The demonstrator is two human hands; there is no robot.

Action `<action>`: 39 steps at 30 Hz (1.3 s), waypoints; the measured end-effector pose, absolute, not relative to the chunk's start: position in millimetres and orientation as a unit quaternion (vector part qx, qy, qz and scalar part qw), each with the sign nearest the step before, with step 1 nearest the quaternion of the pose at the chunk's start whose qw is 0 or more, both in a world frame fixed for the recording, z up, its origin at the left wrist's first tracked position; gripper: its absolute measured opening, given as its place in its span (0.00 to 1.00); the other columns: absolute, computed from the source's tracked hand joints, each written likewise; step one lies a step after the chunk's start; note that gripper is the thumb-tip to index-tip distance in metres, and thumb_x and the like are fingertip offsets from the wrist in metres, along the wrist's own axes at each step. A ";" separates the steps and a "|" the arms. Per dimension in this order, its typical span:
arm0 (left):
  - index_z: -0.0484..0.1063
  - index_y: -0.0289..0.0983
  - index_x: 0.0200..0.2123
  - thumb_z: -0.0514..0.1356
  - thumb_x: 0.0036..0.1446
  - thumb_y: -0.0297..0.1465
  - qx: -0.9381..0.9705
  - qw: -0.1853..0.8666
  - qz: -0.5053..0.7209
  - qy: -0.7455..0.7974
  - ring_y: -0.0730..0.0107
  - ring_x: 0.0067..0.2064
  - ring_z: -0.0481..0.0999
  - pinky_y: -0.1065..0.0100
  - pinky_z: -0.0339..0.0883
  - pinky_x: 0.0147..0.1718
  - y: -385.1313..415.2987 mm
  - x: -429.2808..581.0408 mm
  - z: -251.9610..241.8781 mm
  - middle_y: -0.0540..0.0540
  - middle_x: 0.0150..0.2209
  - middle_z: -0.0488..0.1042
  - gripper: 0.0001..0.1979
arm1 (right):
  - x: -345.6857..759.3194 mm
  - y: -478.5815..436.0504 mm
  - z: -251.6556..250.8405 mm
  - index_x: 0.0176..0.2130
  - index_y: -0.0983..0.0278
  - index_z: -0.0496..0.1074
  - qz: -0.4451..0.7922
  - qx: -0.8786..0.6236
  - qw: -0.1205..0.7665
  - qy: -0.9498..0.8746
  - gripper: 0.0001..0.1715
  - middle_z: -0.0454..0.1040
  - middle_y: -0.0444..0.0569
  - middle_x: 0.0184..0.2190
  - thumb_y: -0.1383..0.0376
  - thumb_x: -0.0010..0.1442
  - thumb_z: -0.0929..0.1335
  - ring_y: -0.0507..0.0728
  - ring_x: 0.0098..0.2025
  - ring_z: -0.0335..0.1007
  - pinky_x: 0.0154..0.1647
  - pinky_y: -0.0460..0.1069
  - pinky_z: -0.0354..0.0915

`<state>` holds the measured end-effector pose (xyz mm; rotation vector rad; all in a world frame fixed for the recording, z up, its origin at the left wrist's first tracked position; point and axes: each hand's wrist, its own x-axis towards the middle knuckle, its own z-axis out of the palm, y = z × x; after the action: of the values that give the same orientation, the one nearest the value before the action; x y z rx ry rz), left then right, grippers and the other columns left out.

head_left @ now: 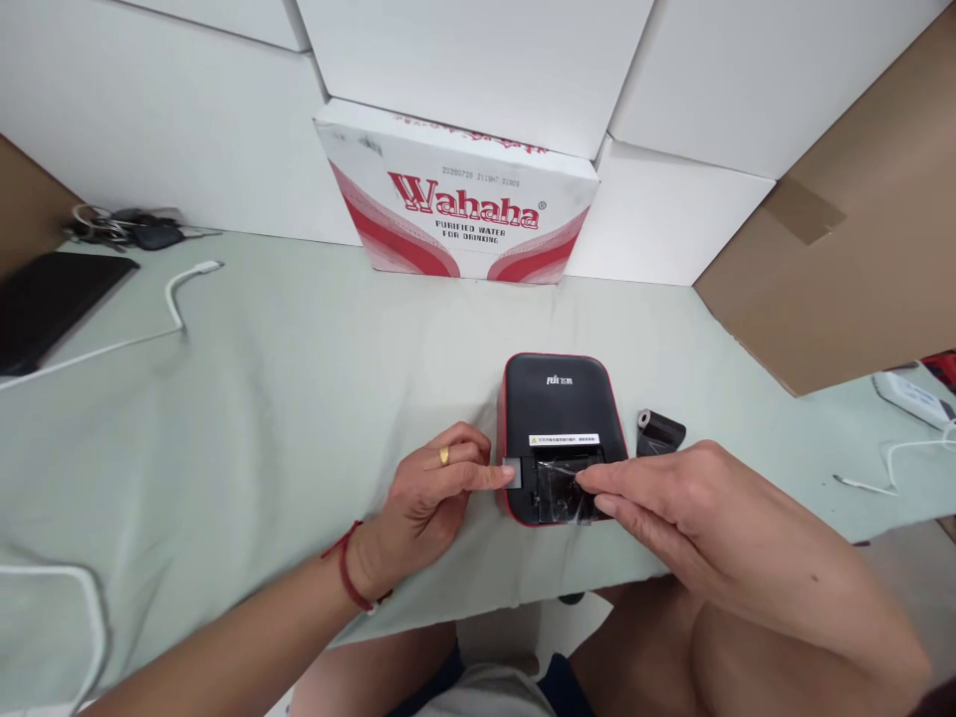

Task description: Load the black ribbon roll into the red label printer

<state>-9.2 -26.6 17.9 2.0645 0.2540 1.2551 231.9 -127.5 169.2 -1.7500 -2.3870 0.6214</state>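
On the green cloth [336, 329], near its front edge, sits the printer [560, 403], and here's my left hand [429, 498], index fingertip on the grey tab [512, 473], other fingers curled, gripping nothing! Across from it, my right hand [672, 508] has thumb and index close together at the clear film [557, 488] over the opening; from this distance I can't tell whether they're clamped on it. Steady now: even pressure at the tab, light fingertips on that film, which looks easy to crease, and elbow clear of the black roll [661, 433].
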 end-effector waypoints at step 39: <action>0.47 0.41 0.21 0.51 0.70 0.48 0.669 0.536 0.285 0.428 0.76 0.25 0.44 0.68 0.41 0.24 -23.6 -1.1 10.2 0.55 0.22 0.44 0.28 | 309.9 -123.3 177.8 0.59 0.54 0.80 0.212 -0.663 0.174 -0.696 0.23 0.84 0.46 0.35 0.51 0.70 0.70 0.54 0.28 0.74 0.27 0.48 0.67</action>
<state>-1.1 -23.6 10.2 1.5934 1.0179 0.6793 309.9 -123.3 177.8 -1.8807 -1.9739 0.6024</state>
